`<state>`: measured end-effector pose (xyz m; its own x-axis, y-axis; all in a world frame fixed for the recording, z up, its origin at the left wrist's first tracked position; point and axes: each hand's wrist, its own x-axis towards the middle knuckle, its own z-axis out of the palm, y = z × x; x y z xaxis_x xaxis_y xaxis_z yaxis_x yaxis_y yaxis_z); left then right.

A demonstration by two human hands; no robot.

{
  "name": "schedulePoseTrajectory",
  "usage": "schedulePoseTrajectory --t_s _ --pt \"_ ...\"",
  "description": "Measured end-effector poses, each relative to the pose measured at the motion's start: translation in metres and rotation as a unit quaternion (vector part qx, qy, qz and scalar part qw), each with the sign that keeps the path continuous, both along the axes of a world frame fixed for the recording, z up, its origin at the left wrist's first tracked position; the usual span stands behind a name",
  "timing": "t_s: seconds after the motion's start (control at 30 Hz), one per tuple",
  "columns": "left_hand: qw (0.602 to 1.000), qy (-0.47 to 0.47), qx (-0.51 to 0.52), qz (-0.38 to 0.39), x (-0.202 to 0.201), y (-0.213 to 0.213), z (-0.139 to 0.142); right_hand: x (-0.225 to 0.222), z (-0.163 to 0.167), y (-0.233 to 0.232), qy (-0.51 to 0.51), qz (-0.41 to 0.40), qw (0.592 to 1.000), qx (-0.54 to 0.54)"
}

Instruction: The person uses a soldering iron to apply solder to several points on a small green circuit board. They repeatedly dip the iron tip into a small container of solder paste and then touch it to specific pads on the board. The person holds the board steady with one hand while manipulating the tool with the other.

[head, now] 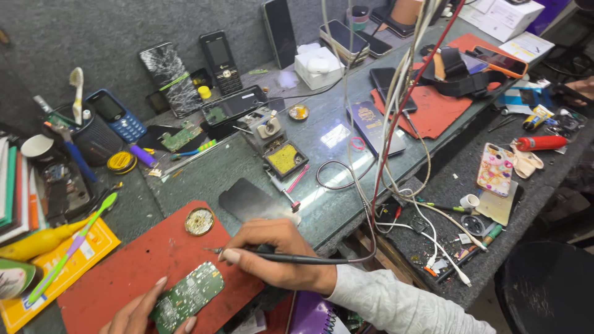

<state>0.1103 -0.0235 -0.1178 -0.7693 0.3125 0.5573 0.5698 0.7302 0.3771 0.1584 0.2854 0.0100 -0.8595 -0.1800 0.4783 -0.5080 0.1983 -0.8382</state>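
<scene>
Right hand (pixel 272 250) grips a black soldering iron (pixel 291 256) pen-style, fingers closed around the barrel; tip points left and sits over the red mat (pixel 142 253), just short of the green circuit board (pixel 187 295); left hand (pixel 139 312) pins that board flat at the mat's near edge, thumb and fingertips on its rim, not clenched.

Risks, as judged from this view:
- hot tip is near the left fingertips; a slip of the board or a twitch of the wrist likely means a burn
- board lies loose on the mat, held only by finger pressure; side push from the tip could skate it toward the near edge
- iron cord (pixel 346 256) trails right under the hanging bundle of wires (pixel 396 111); a snag there would tug the tip off target
- round tin (pixel 199 221) sits just beyond the tip; a forward sweep would knock it
- black phone panel (pixel 250 201) lies half on the mat edge, near the right knuckles

Room and edges:
- mat gives open red surface to the left and behind the board; best clearance is left-rear
- right side is tight; glass bench top (pixel 322 167) ends close by the right wrist, with a drop to the lower shelf (pixel 433 247) littered with cables
- left flank is boxed in by a yellow box (pixel 62 260) and a green toothbrush (pixel 74 244)
- iron stand with sponge (pixel 284 158) stands well apart, up and right; the reach back crosses the phone panel
</scene>
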Motion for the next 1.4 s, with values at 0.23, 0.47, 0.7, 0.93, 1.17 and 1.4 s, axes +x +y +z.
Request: schedulePoseTrajectory --t_s 0.23,0.47,0.7,0.93,1.17,1.4 --pt "0.997 -0.01 0.022 -0.073 -0.025 0.002 -0.027 0.006 -0.006 -0.001 -0.041 -0.017 0.999 -0.025" --pt "0.999 0.01 -0.012 -0.037 0.017 0.001 0.015 0.003 -0.018 -0.009 0.035 -0.033 0.998 0.031" --pt "0.995 -0.1 -0.01 0.019 0.053 0.019 0.093 0.002 -0.025 -0.034 -0.003 -0.043 0.998 0.044" --pt "0.991 -0.128 0.023 0.03 0.061 0.013 0.109 0.004 -0.027 -0.05 0.028 -0.042 0.994 0.101" --pt "0.996 -0.067 -0.019 0.05 0.05 0.017 0.075 -0.017 -0.019 -0.007 -0.106 -0.173 0.956 -0.214" --pt "0.997 -0.049 -0.032 0.057 0.05 0.017 0.067 -0.006 -0.028 -0.006 -0.087 -0.112 0.98 -0.14"
